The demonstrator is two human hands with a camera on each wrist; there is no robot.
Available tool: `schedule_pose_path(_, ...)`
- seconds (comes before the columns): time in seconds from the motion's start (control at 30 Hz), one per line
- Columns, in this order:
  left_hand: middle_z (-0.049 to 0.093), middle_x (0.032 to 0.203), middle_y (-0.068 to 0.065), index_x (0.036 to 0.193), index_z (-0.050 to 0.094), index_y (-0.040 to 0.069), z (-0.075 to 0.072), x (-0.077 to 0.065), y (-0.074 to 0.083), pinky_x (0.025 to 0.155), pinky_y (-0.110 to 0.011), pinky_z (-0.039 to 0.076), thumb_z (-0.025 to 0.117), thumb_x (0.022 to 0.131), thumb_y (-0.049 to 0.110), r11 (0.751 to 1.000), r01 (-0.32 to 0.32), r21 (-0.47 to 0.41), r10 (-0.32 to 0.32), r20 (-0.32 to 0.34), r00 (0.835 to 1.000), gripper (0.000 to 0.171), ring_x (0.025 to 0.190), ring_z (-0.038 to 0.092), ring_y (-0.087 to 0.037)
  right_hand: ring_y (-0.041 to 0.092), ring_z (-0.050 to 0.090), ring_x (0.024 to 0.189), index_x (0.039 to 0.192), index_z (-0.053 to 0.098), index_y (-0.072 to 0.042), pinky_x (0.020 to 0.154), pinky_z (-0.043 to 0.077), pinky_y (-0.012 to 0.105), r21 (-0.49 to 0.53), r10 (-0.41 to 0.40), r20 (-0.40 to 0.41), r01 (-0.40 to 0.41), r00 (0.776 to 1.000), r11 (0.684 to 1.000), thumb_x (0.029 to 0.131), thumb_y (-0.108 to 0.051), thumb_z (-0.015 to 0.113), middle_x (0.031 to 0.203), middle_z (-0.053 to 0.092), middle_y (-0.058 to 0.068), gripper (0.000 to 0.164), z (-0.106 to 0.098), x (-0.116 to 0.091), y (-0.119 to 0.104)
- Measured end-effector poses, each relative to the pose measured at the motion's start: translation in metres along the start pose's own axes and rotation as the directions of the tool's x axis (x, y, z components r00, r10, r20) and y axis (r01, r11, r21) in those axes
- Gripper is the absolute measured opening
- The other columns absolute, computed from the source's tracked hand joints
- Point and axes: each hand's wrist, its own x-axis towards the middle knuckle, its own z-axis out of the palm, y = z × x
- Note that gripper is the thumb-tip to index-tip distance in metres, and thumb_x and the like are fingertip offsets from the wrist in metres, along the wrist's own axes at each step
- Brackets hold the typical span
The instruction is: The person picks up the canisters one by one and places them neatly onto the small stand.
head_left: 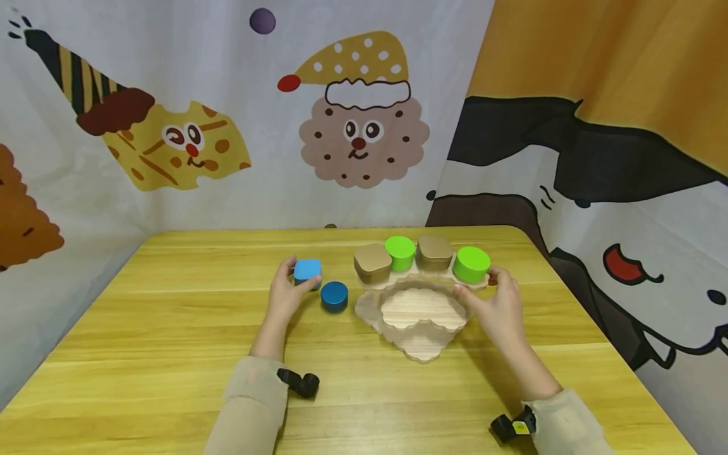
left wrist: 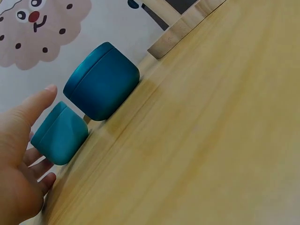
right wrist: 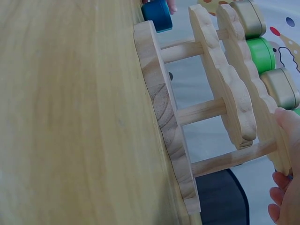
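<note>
A light blue square tin stands on the table between the thumb and fingers of my left hand. The left wrist view shows the thumb along its lid side and fingertips on the other side. Close to its right is a round dark blue tin. My right hand grips the right end of the top tier of a scalloped wooden tiered stand. Along that tier sit two gold tins and two round green tins. Dowels join the stand's tiers.
The yellow wooden table ends just behind the stand. A cartoon-printed curtain hangs beyond its back edge. Black wrist cameras sit at both cuffs.
</note>
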Motion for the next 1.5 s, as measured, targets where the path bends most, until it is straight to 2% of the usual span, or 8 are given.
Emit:
schedule_pose_path(0.4, 0.039, 0.142, -0.021, 0.147, 0.032, 0.001, 0.001, 0.007, -0.003, 0.105, -0.047, 0.03, 0.078, 0.082, 0.022, 0.999, 0.024, 0.044, -0.024, 0.007, 1.0, 0.082, 0.13, 0.036, -0.035, 0.033, 0.042, 0.102, 0.127, 0.046, 0.008, 0.08, 0.034, 0.043, -0.014, 0.004, 0.0, -0.004, 1.0, 1.0, 0.078, -0.037, 0.08, 0.109, 0.048, 0.021, 0.075, -0.001, 0.0, 0.0)
schedule_pose_path(0.63, 0.043, 0.139, -0.021, 0.144, 0.037, 0.001, 0.002, 0.008, -0.002, 0.103, -0.047, 0.033, 0.079, 0.081, 0.023, 0.997, 0.041, 0.068, -0.04, -0.007, 0.999, 0.079, 0.127, 0.039, -0.035, 0.033, 0.042, 0.102, 0.127, 0.046, 0.008, 0.08, 0.034, 0.044, -0.02, -0.004, -0.008, 0.004, 1.0, 1.0, 0.078, -0.038, 0.08, 0.109, 0.049, 0.021, 0.076, 0.0, 0.0, 0.001)
schedule_pose_path(1.07, 0.049, 0.132, -0.02, 0.138, 0.046, 0.002, 0.0, 0.007, -0.004, 0.094, -0.044, 0.041, 0.082, 0.077, 0.022, 0.999, 0.045, -0.007, -0.046, -0.082, 0.996, 0.075, 0.115, 0.047, -0.033, 0.033, 0.043, 0.102, 0.127, 0.047, 0.008, 0.08, 0.034, 0.043, -0.015, -0.01, -0.006, 0.01, 1.0, 1.0, 0.077, -0.037, 0.08, 0.109, 0.049, 0.021, 0.075, 0.0, -0.001, 0.0)
schedule_pose_path(1.3, 0.052, 0.124, -0.018, 0.134, 0.049, 0.002, -0.003, 0.003, 0.002, 0.082, -0.038, 0.043, 0.082, 0.076, 0.02, 0.999, -0.001, -0.043, -0.005, -0.124, 0.992, 0.069, 0.101, 0.048, -0.03, 0.033, 0.042, 0.102, 0.128, 0.046, 0.008, 0.081, 0.035, 0.044, -0.009, -0.006, 0.0, 0.006, 1.0, 1.0, 0.078, -0.037, 0.08, 0.11, 0.048, 0.021, 0.075, 0.0, -0.001, 0.0)
schedule_pose_path(1.5, 0.053, 0.12, -0.018, 0.133, 0.051, 0.0, -0.003, 0.001, 0.01, 0.08, -0.037, 0.039, 0.083, 0.075, 0.021, 0.998, -0.031, -0.061, 0.021, -0.152, 0.988, 0.07, 0.099, 0.045, -0.028, 0.034, 0.042, 0.103, 0.128, 0.046, 0.008, 0.081, 0.034, 0.045, -0.011, 0.0, -0.003, 0.0, 1.0, 1.0, 0.077, -0.032, 0.081, 0.11, 0.048, 0.021, 0.074, 0.0, -0.001, -0.001)
